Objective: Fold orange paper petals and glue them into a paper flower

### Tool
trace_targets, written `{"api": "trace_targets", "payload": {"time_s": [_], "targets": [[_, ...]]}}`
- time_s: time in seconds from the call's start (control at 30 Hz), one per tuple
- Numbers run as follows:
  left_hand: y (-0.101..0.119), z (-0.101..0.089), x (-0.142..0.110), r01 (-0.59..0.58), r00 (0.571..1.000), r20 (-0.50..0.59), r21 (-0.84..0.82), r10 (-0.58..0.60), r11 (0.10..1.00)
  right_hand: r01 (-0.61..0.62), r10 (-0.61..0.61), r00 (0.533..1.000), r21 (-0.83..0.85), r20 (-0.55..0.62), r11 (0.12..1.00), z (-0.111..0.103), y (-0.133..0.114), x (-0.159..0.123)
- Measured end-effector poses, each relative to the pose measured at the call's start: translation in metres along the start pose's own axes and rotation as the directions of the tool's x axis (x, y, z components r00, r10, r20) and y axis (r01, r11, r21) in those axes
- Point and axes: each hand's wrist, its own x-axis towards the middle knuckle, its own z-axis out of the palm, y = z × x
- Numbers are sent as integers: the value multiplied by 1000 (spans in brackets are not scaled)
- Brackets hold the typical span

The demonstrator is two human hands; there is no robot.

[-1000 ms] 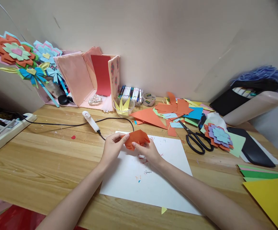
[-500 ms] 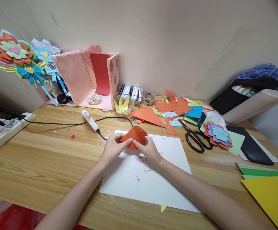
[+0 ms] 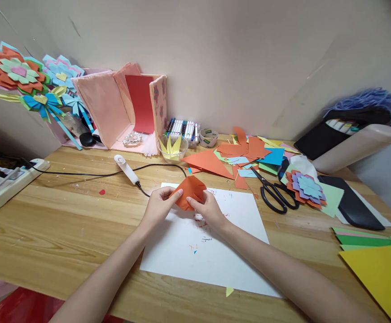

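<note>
An orange folded paper point(image 3: 189, 190) is held up over the far part of a white sheet point(image 3: 229, 260) with small coloured marks on it. My left hand point(image 3: 161, 204) pinches its left side, thumb on the near face. On the right side my right hand point(image 3: 210, 207) grips it, the thumb pressed near its lower middle. Fingers behind the paper are mostly hidden. Beyond the right hand lie orange paper scraps point(image 3: 212, 162) and black-handled scissors point(image 3: 276, 195). A white corded hand tool point(image 3: 126, 169) rests to the left of my left hand.
A layered paper flower point(image 3: 308, 189) sits at right, near stacked coloured sheets point(image 3: 380, 269). Along the wall stand a pink box point(image 3: 101, 107), markers point(image 3: 183, 128), a tape roll point(image 3: 208, 137) and a clear bowl point(image 3: 173, 154). A power strip point(image 3: 13, 186) is at far left.
My left thumb has shifted slightly up and left on the orange paper, uncovering more of its lower face. The right hand stays nearly where it was.
</note>
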Motion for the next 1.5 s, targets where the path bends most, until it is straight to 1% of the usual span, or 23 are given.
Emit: {"api": "trace_targets", "payload": {"time_s": [0.13, 0.3, 0.43, 0.5, 0.57, 0.63, 0.67, 0.7, 0.77, 0.83, 0.9, 0.97, 1.07, 1.2, 1.3, 1.5], "targets": [[2, 0, 1, 5, 1000, -2, -51, -5, 999, -17, 17, 1000, 32, 5, 999, 0, -1, 0], [3, 4, -1, -5, 1000, -31, -47, 3, 999, -45, 45, 999, 70, 8, 996, 1, -3, 0], [2, 7, -3, -23, 998, -62, -61, 19, 998, -37, 36, 999, 95, 9, 995, 2, -4, 0], [1, 5, -2, -25, 996, -87, -59, 20, 998, -26, 19, 999, 196, 41, 980, 1, -4, 2], [-1, 0, 1, -26, 994, -104, -58, 20, 998, -34, 9, 997, 349, 72, 937, -2, -4, 7], [-2, -5, 4, -19, 997, -77, -47, 16, 999, -62, 25, 996, 462, 87, 885, -7, -5, 12], [-2, -7, 5, -12, 999, -42, -35, 10, 999, -79, 38, 995, 483, 96, 872, -10, -5, 15], [-2, -8, 5, -2, 1000, 0, -20, 2, 1000, -99, 50, 992, 484, 115, 870, -13, -5, 17], [-2, -9, 5, 13, 997, 73, 20, -14, 1000, -150, 67, 978, 436, 200, 888, -17, -7, 20], [-2, -8, 4, 10, 996, 84, 55, -15, 998, -206, 98, 950, 359, 296, 910, -20, -10, 20], [-1, -6, 3, -4, 998, 64, 85, -2, 996, -246, 137, 933, 310, 332, 918, -20, -13, 18], [0, -6, 2, -11, 998, 57, 115, 5, 993, -256, 165, 940, 297, 298, 920, -18, -15, 16], [1, -5, 1, -10, 998, 67, 131, 2, 991, -224, 166, 961, 273, 220, 936, -14, -13, 13], [0, -3, 1, 18, 996, 86, 124, -29, 992, -133, 112, 988, 214, 105, 968, -8, -7, 10], [-2, -2, 1, 17, 994, 105, 123, -30, 992, -71, 66, 997, 188, 33, 980, -4, -4, 8], [-6, -2, 2, -5, 990, 137, 129, -12, 992, -3, 9, 999, 125, -45, 992, -1, -1, 8]]}}
